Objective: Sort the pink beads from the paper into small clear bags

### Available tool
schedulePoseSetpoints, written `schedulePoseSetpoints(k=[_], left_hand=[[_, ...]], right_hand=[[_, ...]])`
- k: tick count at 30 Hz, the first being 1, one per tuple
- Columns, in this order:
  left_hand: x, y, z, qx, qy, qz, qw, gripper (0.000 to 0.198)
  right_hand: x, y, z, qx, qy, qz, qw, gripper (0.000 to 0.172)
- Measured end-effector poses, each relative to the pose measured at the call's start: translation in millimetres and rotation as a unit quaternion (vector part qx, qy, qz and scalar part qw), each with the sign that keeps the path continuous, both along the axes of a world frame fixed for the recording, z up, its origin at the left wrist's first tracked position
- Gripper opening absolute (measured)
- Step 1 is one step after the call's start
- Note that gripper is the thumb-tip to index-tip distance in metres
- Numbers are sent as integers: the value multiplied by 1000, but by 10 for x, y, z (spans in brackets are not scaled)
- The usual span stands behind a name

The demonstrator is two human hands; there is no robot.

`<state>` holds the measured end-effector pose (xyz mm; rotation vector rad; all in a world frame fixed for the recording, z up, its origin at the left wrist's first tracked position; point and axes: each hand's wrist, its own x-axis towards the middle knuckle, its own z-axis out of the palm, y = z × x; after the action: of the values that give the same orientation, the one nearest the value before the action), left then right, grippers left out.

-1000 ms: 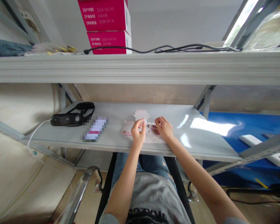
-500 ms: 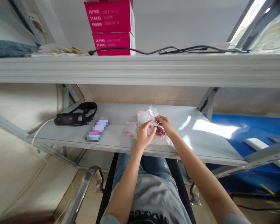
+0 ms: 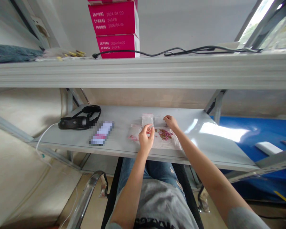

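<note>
Beads of pinkish red, or possibly pills, since I can't tell at this distance, lie in a loose heap on a flat clear plastic bag on the pale grey shelf in front of me; the heap sits in the open middle of the bag, away from its edges, where both my hands can get at it. My left hand is raised just off the shelf with its fingers pinched together, right below a small zip bag; the pinch looks like a hold on something tiny, but I can't make out what is between the tips, nor whether they touch the bag. My right hand reaches past the heap, its fingers curled downward beside a faint clear bag; from this angle I cannot tell whether they are clamped on its edge or just resting there. A second small bag with pink bits inside lies left of my left hand, close enough to reach; further left, well apart, a blurred phone and a black strapped device sit clear of my hands, a white cable trailing from the device over the shelf's front edge.
</note>
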<state>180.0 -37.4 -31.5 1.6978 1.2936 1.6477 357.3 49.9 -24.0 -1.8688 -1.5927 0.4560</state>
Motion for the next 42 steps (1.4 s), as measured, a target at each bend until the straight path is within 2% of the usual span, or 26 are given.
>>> schedulePoseSetpoints(k=[5,9,12,14,15,17,19,23,32,37,39,42], left_hand=[[9,-1,12,4,-4,4,1000,25],[-50,-23,18,8,-24,18,1000,25],[-222,-50,10,11,-26,56,998,26],[-395,-66,6,13,32,83,996,25],[-488,-72,5,9,93,89,992,24],[-667,-78,2,-12,222,102,970,30],[-806,-78,-5,-46,307,101,945,35],[-916,-66,-25,-74,367,81,924,28],[-842,-86,19,-65,345,91,932,10],[-840,-75,35,-44,319,129,938,14],[-819,-66,49,-30,262,128,956,15],[-728,-74,89,-48,107,56,992,19]], right_hand=[[30,-55,13,-19,-56,5,998,30],[145,-146,49,23,-108,3,994,32],[285,-327,51,64,-93,15,993,31],[361,-483,21,102,-70,19,992,28],[387,-558,-3,115,-62,19,991,27],[414,-682,-63,130,-46,5,990,28],[419,-757,-121,138,-22,-12,990,29],[409,-792,-169,146,-2,-28,989,31],[378,-820,-137,136,-41,-2,990,25],[383,-816,-147,144,-35,3,989,24],[387,-815,-149,152,-34,3,988,24],[376,-829,-121,182,-12,8,983,24]])
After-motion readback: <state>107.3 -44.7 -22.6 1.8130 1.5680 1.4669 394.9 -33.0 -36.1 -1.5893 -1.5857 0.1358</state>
